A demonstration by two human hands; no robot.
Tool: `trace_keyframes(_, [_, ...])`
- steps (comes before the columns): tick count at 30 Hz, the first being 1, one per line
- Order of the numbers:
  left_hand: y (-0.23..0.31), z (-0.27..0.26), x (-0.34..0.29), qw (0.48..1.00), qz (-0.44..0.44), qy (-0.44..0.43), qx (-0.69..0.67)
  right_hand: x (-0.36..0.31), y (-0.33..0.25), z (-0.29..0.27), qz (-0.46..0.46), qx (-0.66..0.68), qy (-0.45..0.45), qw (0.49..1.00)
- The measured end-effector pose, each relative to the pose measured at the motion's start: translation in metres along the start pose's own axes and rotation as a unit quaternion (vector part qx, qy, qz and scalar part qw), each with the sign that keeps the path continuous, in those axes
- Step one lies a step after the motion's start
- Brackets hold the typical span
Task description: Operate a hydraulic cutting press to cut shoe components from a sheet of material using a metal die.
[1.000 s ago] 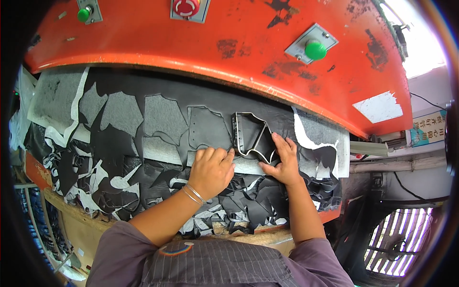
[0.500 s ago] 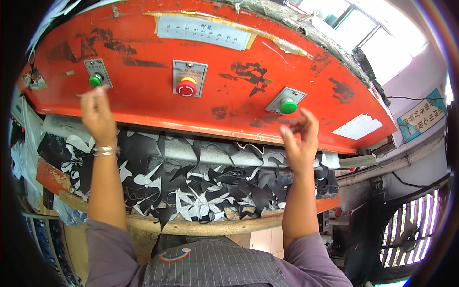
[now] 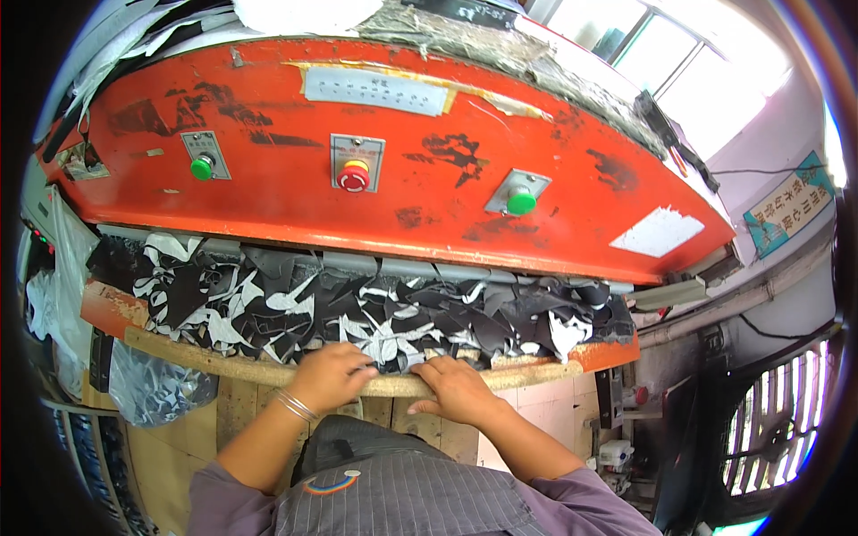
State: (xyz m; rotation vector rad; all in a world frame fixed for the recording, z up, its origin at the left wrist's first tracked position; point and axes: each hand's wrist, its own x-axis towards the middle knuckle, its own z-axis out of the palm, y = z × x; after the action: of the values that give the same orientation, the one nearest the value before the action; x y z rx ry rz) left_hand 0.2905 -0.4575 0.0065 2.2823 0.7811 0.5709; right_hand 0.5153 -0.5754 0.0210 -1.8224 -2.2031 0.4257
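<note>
My left hand (image 3: pixel 332 379) is at the front wooden edge (image 3: pixel 214 364) of the machine bed, its fingers curled in near the scraps; whatever lies under them is hidden. To its right, my right hand (image 3: pixel 458 389) rests across the same edge, fingers lying forward and thumb apart below. Just beyond both hands spreads a heap of black and white cut scraps (image 3: pixel 384 338). Across the bed stands a red machine front (image 3: pixel 429 214) carrying a left green button (image 3: pixel 203 166), a red stop button (image 3: pixel 353 177) and a right green button (image 3: pixel 520 201). Neither hand touches the buttons.
A clear plastic bag (image 3: pixel 161 384) with scraps hangs at the left below the bed. White and grey sheets (image 3: pixel 134 45) lie on top at the far left. A dark-framed fan (image 3: pixel 773 429) stands at the right, below a wall sign (image 3: pixel 791 210).
Both hands have come down from beside the green buttons to the bed's front edge and moved closer together. The view has shifted slightly, and the scraps now show less covered by my arms.
</note>
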Motion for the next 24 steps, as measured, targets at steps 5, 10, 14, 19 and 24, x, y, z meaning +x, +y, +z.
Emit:
trace_keyframes(5, [0.022, 0.036, -0.007, 0.993, 0.022, 0.054, 0.107, -0.015, 0.004, 0.029, 0.051, -0.052, 0.076, 0.994])
trace_keyframes(10, [0.022, 0.041, 0.003, 0.99, 0.007, 0.096, 0.103, -0.008, 0.011, 0.024, 0.05, -0.056, 0.078, 0.994])
trace_keyframes(14, [0.021, 0.029, 0.015, 0.996, -0.014, 0.033, 0.081, -0.002, 0.021, 0.008, 0.035, -0.022, 0.021, 0.999])
trace_keyframes(19, [-0.001, -0.015, 0.074, 0.988, -0.081, -0.128, -0.03, 0.043, 0.073, -0.058, 0.042, 0.246, -0.097, 0.963])
trace_keyframes(24, [-0.043, -0.019, 0.218, 0.996, -0.058, 0.038, 0.053, 0.128, 0.168, -0.094, 0.137, -0.04, 0.151, 0.978])
